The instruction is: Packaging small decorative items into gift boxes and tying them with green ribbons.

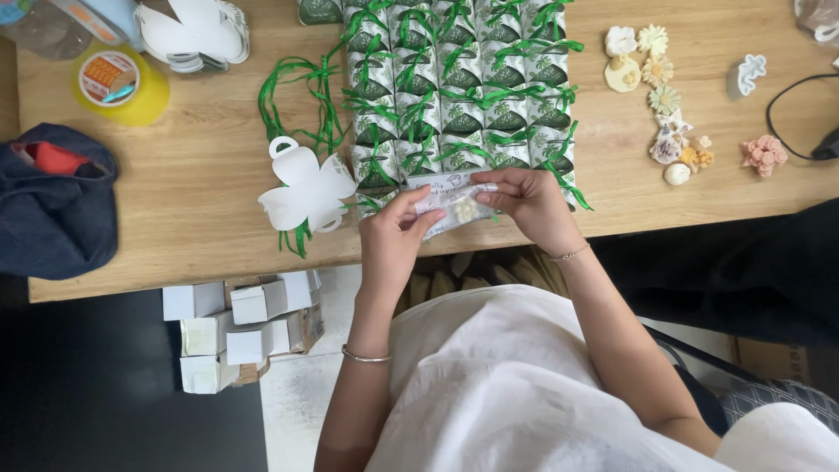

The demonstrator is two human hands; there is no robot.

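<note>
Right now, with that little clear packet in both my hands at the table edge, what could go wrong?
1. The left hand and right hand hold the clear packet right at the table edge; its small pale pieces could spill to the floor.
2. Loose green ribbon lies close by and might snag.
3. A nudge could disturb the rows of ribbon-tied boxes.

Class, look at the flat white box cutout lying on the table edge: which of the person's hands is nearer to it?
Left. The left hand is just right of the flat white box cutout, pinching a small clear packet. The right hand holds the packet's far end, farther away.
</note>
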